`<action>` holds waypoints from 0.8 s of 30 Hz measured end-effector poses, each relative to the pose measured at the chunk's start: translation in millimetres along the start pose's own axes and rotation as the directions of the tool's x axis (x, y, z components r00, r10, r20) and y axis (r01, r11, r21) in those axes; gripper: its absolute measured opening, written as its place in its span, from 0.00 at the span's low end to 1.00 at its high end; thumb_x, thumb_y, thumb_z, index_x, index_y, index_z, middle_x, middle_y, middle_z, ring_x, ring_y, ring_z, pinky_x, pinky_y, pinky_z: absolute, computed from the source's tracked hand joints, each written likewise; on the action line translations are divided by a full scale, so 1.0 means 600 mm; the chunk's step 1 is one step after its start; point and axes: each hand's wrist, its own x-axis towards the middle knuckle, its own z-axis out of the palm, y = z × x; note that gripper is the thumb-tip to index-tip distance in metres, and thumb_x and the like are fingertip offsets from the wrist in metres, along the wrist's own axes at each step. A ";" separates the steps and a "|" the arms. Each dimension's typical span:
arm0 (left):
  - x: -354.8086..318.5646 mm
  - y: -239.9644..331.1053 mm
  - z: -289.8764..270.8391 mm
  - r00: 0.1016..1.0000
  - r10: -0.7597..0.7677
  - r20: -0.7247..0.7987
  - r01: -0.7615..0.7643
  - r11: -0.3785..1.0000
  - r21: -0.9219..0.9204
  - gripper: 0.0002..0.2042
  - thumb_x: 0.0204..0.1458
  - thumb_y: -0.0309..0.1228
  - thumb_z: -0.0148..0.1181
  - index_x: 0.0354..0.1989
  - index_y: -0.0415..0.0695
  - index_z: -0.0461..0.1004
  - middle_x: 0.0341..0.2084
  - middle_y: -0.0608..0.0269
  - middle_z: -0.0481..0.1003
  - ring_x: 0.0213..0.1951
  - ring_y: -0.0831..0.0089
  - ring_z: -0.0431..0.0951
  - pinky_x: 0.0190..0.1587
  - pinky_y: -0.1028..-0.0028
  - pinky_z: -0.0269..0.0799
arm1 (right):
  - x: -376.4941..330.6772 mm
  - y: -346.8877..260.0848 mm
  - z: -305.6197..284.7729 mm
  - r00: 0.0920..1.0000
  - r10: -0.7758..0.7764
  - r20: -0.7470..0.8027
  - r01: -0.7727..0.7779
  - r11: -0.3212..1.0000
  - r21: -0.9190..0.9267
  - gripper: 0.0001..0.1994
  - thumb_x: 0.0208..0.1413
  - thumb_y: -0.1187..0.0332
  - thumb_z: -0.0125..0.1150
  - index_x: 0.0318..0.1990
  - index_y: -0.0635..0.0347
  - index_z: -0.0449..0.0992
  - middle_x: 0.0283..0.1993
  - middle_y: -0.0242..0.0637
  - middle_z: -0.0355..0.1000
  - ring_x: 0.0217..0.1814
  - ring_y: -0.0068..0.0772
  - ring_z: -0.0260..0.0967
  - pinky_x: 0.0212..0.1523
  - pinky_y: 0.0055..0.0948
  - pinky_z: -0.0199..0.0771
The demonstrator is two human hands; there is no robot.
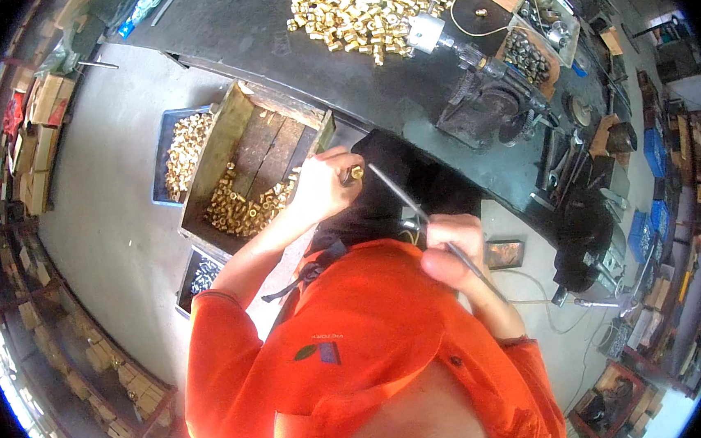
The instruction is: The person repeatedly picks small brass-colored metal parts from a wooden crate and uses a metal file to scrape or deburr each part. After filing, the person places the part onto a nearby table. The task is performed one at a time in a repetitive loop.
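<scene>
My left hand (pixel 325 186) is closed around a small brass fitting (pixel 355 172), whose round end shows at the fingers. My right hand (pixel 456 248) grips a long thin grey metal rod (pixel 399 193), possibly a file. One end of the rod points up toward the brass fitting, with a small gap between them; the other end runs back along my right forearm. Both hands are above my lap, in front of the dark workbench (pixel 262 41). Beside my left hand stands a wooden box (pixel 229 138) holding many brass fittings (pixel 244 204) in its near part.
A large heap of brass fittings (pixel 367 8) lies on the bench. To its right is a bench machine with a chuck (pixel 485 97). Left of the wooden box sit a blue bin (pixel 161 160) of brass parts and a smaller bin (pixel 183 286) of silvery parts. Shelves (pixel 56 349) line the left side.
</scene>
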 end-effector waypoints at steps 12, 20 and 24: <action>-0.003 0.009 0.017 0.992 0.124 0.001 -0.124 0.992 0.015 0.11 0.31 0.22 0.62 0.27 0.41 0.74 0.17 0.60 0.66 0.18 0.65 0.68 0.21 0.70 0.63 | 0.033 0.022 0.034 0.991 0.091 0.093 -0.086 0.995 -0.054 0.14 0.39 0.68 0.56 0.17 0.63 0.56 0.15 0.41 0.51 0.15 0.40 0.52 0.18 0.33 0.51; 0.013 -0.007 0.017 0.987 0.155 0.043 -0.158 0.985 0.066 0.11 0.31 0.24 0.63 0.28 0.40 0.75 0.17 0.57 0.69 0.20 0.62 0.72 0.23 0.69 0.67 | 0.030 0.031 0.022 0.998 0.032 0.048 -0.026 0.992 -0.125 0.15 0.40 0.69 0.59 0.17 0.63 0.57 0.16 0.41 0.53 0.16 0.41 0.54 0.19 0.34 0.52; 0.082 -0.053 0.010 0.996 0.079 0.033 -0.084 0.972 0.218 0.11 0.34 0.29 0.61 0.29 0.42 0.78 0.21 0.54 0.74 0.23 0.58 0.76 0.28 0.67 0.72 | -0.009 0.023 0.001 0.993 0.117 -0.023 -0.119 0.978 -0.172 0.18 0.43 0.65 0.61 0.17 0.61 0.56 0.16 0.36 0.50 0.16 0.32 0.49 0.19 0.31 0.48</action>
